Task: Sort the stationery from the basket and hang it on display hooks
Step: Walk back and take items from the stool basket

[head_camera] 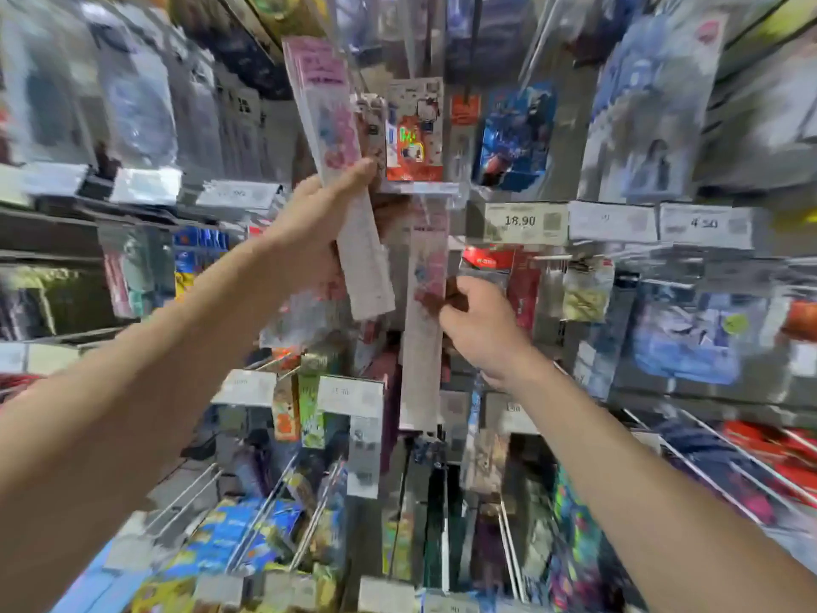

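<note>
My left hand [316, 223] grips a stack of long pink-and-white ruler packs [336, 170], held up and tilted to the left in front of the display wall. Another long ruler pack [424, 329] of the same kind hangs upright just right of it, below a clear hook tag. My right hand [482, 329] has its fingers curled at that hanging pack's right edge, about halfway down; whether they pinch it is blurred. The basket is out of view.
Display hooks with packaged stationery fill the wall. A red-and-white sticker pack [415, 134] and a blue pack [515, 139] hang above. Price tags [526, 222] line the rails. Bare metal hooks [725, 457] jut out at lower right, and others [265, 515] at lower left.
</note>
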Demonstrator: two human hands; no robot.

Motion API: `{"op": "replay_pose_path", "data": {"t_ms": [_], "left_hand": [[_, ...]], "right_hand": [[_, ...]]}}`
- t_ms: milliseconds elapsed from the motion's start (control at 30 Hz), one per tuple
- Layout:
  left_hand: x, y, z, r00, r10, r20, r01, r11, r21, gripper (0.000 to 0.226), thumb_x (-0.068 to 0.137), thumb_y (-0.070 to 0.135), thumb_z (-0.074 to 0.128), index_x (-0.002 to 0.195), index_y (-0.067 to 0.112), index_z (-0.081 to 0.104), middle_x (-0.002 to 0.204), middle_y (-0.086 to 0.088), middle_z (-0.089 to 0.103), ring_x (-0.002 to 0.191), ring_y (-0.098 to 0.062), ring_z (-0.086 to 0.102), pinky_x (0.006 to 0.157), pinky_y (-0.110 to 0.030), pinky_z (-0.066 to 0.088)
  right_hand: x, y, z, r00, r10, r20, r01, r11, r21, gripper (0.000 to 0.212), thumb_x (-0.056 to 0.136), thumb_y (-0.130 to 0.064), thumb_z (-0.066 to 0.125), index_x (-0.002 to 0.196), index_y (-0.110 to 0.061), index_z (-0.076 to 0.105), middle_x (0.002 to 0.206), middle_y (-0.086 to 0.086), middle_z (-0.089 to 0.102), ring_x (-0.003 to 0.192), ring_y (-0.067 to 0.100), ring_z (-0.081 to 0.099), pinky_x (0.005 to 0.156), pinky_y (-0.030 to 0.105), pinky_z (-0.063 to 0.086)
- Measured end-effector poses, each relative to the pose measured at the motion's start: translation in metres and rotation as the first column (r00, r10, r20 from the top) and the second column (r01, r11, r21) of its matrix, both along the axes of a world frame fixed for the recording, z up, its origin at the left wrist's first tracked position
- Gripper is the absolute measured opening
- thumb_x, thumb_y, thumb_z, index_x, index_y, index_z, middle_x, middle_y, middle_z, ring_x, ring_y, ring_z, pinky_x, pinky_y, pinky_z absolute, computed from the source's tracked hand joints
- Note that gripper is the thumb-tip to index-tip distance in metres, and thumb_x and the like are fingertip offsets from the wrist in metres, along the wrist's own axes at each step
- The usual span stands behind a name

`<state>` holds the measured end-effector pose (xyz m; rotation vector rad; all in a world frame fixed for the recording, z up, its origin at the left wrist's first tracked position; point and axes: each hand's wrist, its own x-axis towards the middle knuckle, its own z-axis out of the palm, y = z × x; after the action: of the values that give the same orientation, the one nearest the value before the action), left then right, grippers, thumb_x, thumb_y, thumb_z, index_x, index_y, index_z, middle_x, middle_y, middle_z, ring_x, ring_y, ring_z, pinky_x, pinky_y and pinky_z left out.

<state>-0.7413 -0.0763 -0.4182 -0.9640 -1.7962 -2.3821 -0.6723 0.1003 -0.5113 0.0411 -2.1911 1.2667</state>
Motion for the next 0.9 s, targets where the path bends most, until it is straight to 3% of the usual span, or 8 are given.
{"op": "replay_pose_path", "data": {"t_ms": [100,233,333,467,567,633,800,900], "left_hand": [[0.007,0.001,0.007,1.0,0.022,-0.008,-0.021,0.997,0.075,0.032,0.101,0.031,0.065,0.117,0.003,0.067,0.096,-0.016,0.079,0.078,-0.024,0.078,0.076,-0.043,0.065],[0.012,0.006,0.007,0.999,-0.014,-0.045,0.018,0.994,0.106,0.02,0.105,0.026,0.059,0.105,0.006,0.063,0.092,-0.018,0.078,0.077,-0.025,0.079,0.072,-0.038,0.063],[0.01,0.005,0.003,0.998,-0.019,-0.062,0.025,0.994,0.108,0.018,0.106,0.026,0.058,0.099,0.01,0.061,0.082,-0.015,0.078,0.072,-0.023,0.078,0.064,-0.035,0.062],[-0.004,0.002,-0.003,0.997,-0.028,-0.069,0.032,0.997,0.067,0.024,0.103,0.035,0.062,0.105,0.012,0.062,0.115,-0.024,0.073,0.104,-0.037,0.074,0.072,-0.039,0.06],[-0.005,0.001,-0.008,0.997,-0.039,-0.06,0.042,0.997,0.058,0.022,0.103,0.035,0.061,0.102,0.012,0.062,0.12,-0.027,0.069,0.11,-0.041,0.07,0.067,-0.037,0.06],[-0.004,0.003,-0.01,0.995,-0.078,-0.063,0.082,0.995,0.06,0.02,0.103,0.033,0.061,0.1,0.013,0.062,0.13,-0.03,0.065,0.117,-0.043,0.067,0.075,-0.039,0.06],[-0.002,0.005,-0.012,0.996,-0.083,-0.044,0.086,0.994,0.074,0.021,0.103,0.033,0.062,0.097,0.012,0.062,0.133,-0.029,0.063,0.12,-0.045,0.065,0.09,-0.046,0.056],[-0.005,0.004,-0.015,0.997,-0.07,-0.045,0.074,0.995,0.071,0.023,0.102,0.034,0.063,0.101,0.011,0.064,0.131,-0.029,0.065,0.121,-0.046,0.064,0.08,-0.043,0.059]], "right_hand": [[-0.014,0.002,-0.003,0.994,-0.027,-0.105,0.027,1.0,-0.007,0.009,0.09,-0.011,0.065,0.096,-0.011,0.073,0.098,0.019,0.075,0.089,0.038,0.07,0.078,0.054,0.058],[-0.033,0.004,-0.008,0.992,-0.066,-0.104,0.061,0.997,-0.042,0.01,0.089,-0.017,0.069,0.098,-0.022,0.071,0.095,0.002,0.076,0.097,0.03,0.07,0.081,0.047,0.061],[-0.028,-0.004,-0.006,0.993,-0.067,-0.1,0.063,0.997,-0.047,0.012,0.092,-0.022,0.07,0.086,-0.032,0.074,0.089,-0.004,0.077,0.094,0.027,0.07,0.084,0.048,0.06],[-0.015,-0.012,-0.001,0.995,-0.079,-0.064,0.077,0.997,-0.024,0.012,0.096,-0.014,0.064,0.09,-0.022,0.072,0.093,0.004,0.076,0.094,0.03,0.069,0.088,0.05,0.056],[-0.014,-0.013,-0.002,0.998,-0.054,-0.043,0.051,0.997,-0.049,0.016,0.094,-0.008,0.061,0.088,-0.015,0.074,0.093,0.008,0.076,0.094,0.032,0.069,0.088,0.055,0.058],[-0.015,-0.014,-0.006,0.999,-0.047,-0.023,0.045,0.996,-0.072,0.014,0.092,-0.011,0.063,0.089,-0.016,0.075,0.093,0.007,0.077,0.095,0.032,0.07,0.088,0.056,0.059],[-0.021,-0.012,-0.006,0.997,-0.074,-0.011,0.072,0.993,-0.091,0.01,0.092,-0.018,0.064,0.092,-0.019,0.074,0.094,0.005,0.076,0.096,0.03,0.069,0.09,0.054,0.058],[-0.036,-0.007,-0.003,0.993,-0.108,0.046,0.111,0.991,-0.074,0.012,0.092,-0.017,0.063,0.102,-0.016,0.069,0.1,0.009,0.073,0.096,0.03,0.068,0.088,0.05,0.059]]}}
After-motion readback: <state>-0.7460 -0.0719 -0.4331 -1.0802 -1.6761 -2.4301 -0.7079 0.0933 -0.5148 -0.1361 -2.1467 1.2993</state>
